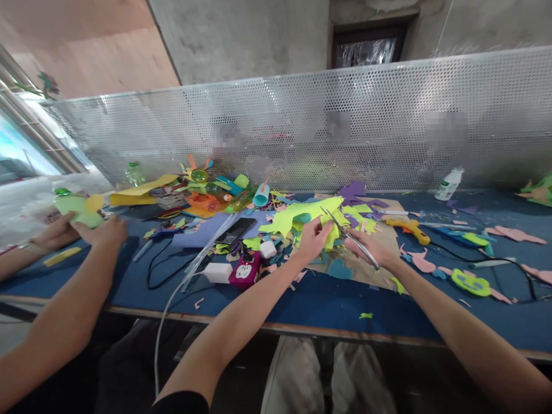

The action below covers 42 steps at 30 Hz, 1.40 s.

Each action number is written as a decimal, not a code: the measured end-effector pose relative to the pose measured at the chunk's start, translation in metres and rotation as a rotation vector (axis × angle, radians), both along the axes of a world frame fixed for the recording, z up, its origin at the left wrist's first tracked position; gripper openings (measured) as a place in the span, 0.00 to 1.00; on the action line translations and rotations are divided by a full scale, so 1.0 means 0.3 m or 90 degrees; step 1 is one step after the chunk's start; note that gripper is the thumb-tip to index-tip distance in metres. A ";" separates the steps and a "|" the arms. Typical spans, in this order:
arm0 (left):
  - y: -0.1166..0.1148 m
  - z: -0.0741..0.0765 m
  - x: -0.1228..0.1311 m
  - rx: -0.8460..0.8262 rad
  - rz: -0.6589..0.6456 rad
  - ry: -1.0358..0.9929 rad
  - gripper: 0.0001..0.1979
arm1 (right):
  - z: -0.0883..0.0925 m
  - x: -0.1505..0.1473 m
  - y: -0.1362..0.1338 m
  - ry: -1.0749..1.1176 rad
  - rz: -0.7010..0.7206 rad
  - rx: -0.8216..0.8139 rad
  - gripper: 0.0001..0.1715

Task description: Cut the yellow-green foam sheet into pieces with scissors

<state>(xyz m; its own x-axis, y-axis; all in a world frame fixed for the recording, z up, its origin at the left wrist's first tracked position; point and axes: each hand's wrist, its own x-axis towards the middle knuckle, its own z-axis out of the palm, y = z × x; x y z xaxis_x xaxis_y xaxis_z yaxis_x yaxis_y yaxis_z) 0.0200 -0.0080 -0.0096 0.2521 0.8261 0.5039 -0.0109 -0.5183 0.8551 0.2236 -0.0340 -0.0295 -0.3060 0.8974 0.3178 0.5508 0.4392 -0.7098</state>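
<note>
My left hand is closed on a large, irregular sheet of yellow-green craft paper or foam; I cannot tell which material it is. A pair of scissors is in my right hand, fingers wrapped around it. The blades point up and to the left, at the right side of the yellow-green sheet. Under both hands lie a brown paper sheet and many coloured scraps. A teal cutout rests just below my hands.
On the right lie a yellow glue gun with a black cord, pink cutouts and a white bottle. A phone and magenta box sit to the left. At far left, another person's hands hold a green bottle. A perforated metal panel stands behind.
</note>
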 end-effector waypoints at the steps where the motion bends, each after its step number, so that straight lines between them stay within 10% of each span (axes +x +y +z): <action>1: 0.002 0.001 -0.001 0.004 -0.003 0.010 0.24 | -0.003 0.004 0.003 -0.003 0.001 0.000 0.20; 42: 0.007 0.013 -0.001 -0.005 -0.021 0.004 0.28 | -0.021 0.011 0.016 -0.007 -0.007 0.004 0.20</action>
<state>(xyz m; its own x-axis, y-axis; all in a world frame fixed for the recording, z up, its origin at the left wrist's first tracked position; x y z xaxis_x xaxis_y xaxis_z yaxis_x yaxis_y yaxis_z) 0.0197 -0.0061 -0.0057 0.2819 0.8212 0.4961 -0.0226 -0.5113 0.8591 0.2268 -0.0292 -0.0358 -0.2989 0.8991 0.3197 0.5632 0.4367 -0.7015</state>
